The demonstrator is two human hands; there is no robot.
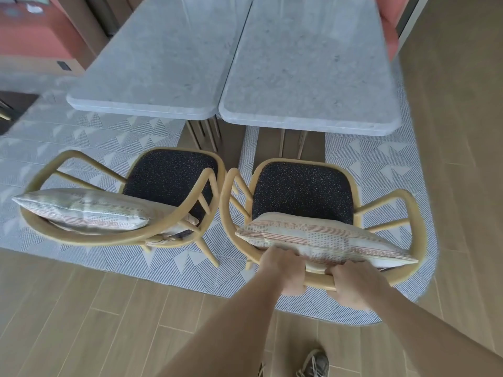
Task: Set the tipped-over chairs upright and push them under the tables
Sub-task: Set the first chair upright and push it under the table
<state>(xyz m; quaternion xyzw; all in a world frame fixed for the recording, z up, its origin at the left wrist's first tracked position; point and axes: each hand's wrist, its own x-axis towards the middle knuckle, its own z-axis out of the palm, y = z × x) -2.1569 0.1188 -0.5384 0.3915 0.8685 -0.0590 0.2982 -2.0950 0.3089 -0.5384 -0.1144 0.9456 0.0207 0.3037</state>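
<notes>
— Which way does the right chair (321, 213) face?

— It stands upright on the patterned rug (109, 137), seat toward the right tabletop (307, 77), curved back rail toward the person. Its front-to-back line runs straight at the tabletop edge, and the seat is not yet under it.

— And the hands?

— Both are closed around the back rail: the left hand (283, 270) and the right hand (353, 285) side by side, just below a striped cushion (321, 238) leaning against the backrest.

— What is around it?

— The left chair (122, 197) stands upright just beside it, turned slightly, arms nearly touching, with its own cushion (81, 210). It fronts the left tabletop (155, 72). Wooden table legs (291, 144) stand under the right tabletop, ahead of the seat.
</notes>
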